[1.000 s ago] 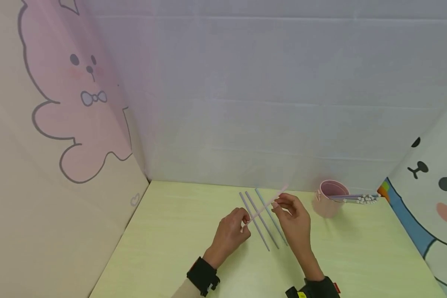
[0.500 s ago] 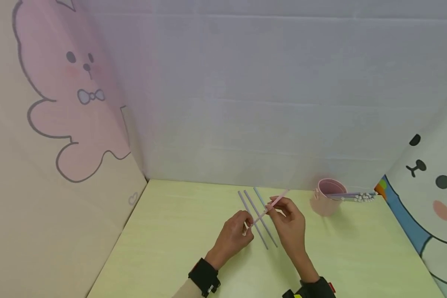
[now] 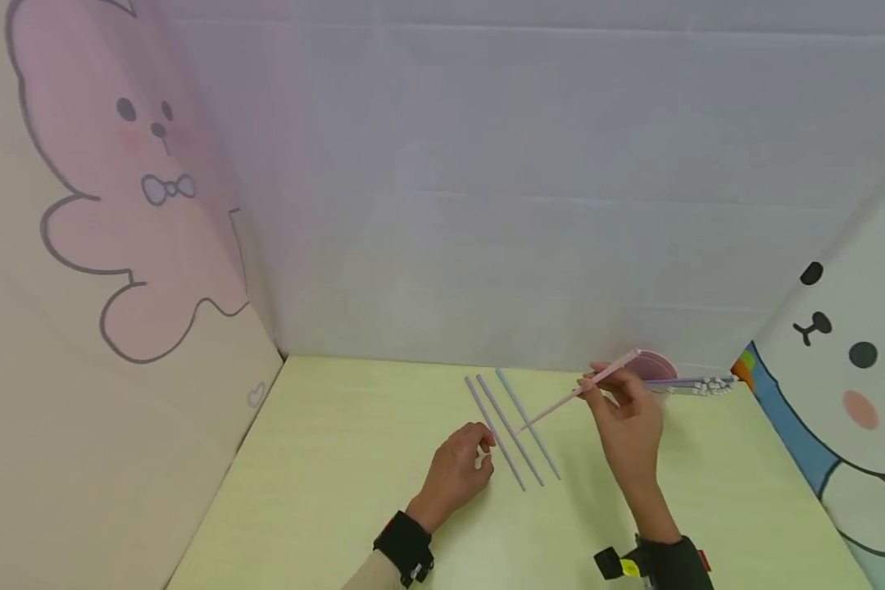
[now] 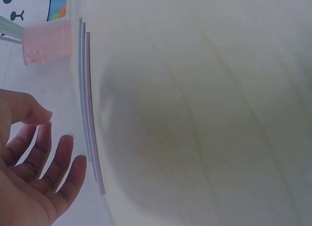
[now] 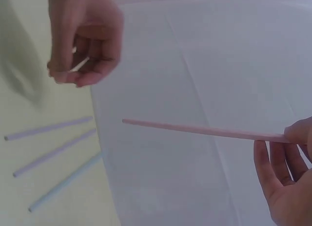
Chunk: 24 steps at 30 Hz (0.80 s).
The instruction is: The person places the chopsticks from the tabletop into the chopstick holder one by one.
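Observation:
My right hand (image 3: 627,426) pinches a thin pink straw (image 3: 553,408) near its far end, between thumb and fingertips. In the right wrist view the pink straw (image 5: 204,131) points away from the hand, its other end free in the air. Above the table on the left, my left hand (image 3: 453,471) has loosely curled fingers with nothing between them, as the left wrist view also shows. Close to it lie three straws side by side, slanting: a purple straw (image 3: 494,434), a second purple straw (image 3: 511,430) and a light blue straw (image 3: 527,422). The pink straw overlaps them in the head view.
A pink bucket (image 3: 656,365) stands at the back right, partly hidden by my right hand. From its mouth several straws (image 3: 696,383) with white ends stick out to the right. Cloth walls (image 3: 442,205) with printed animals enclose the pale yellow table (image 3: 324,459).
The left hand has let go of the pink straw. My right hand has carried it right, toward the bucket, while the left hand has stayed nearly in place.

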{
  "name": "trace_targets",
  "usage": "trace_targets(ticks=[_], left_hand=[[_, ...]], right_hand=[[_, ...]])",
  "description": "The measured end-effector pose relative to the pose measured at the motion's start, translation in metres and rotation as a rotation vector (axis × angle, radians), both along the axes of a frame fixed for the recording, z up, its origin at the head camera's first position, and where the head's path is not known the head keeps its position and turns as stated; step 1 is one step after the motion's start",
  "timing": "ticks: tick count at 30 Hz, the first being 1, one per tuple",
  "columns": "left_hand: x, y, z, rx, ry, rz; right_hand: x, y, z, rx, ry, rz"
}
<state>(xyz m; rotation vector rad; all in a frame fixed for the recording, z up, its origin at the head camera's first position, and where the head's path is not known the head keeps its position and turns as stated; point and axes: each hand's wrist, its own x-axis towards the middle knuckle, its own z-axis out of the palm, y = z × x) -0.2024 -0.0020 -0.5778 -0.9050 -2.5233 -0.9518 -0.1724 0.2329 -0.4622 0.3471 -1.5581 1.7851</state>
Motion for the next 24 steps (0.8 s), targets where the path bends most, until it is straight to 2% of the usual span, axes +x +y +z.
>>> trace_targets(ticks=[5, 10, 13, 15, 17, 22, 24], left_hand=[[-0.008, -0.001, -0.011, -0.065, 0.03, 0.007], [-0.017, 0.0, -0.02, -0.14, 0.141, -0.027], [-0.023, 0.001, -0.023, -0.164, 0.218, -0.046], [-0.027, 0.003, -0.024, -0.183, 0.256, -0.066], [-0.031, 0.004, -0.024, -0.209, 0.274, -0.091], [-0.034, 0.002, -0.022, -0.34, 0.255, -0.14], [-0.034, 0.001, -0.022, -0.381, 0.243, -0.15]], right_hand=[[0.005, 0.023, 0.026, 0.013, 0.065, -0.107], [0.01, 0.047, 0.045, 0.116, 0.061, -0.329], [0.011, 0.065, 0.049, 0.164, 0.046, -0.46], [0.01, 0.077, 0.05, 0.145, 0.048, -0.5], [0.011, 0.089, 0.051, 0.188, 0.032, -0.571], [0.011, 0.107, 0.052, 0.342, 0.028, -0.7], [0.011, 0.109, 0.051, 0.348, 0.005, -0.723]])
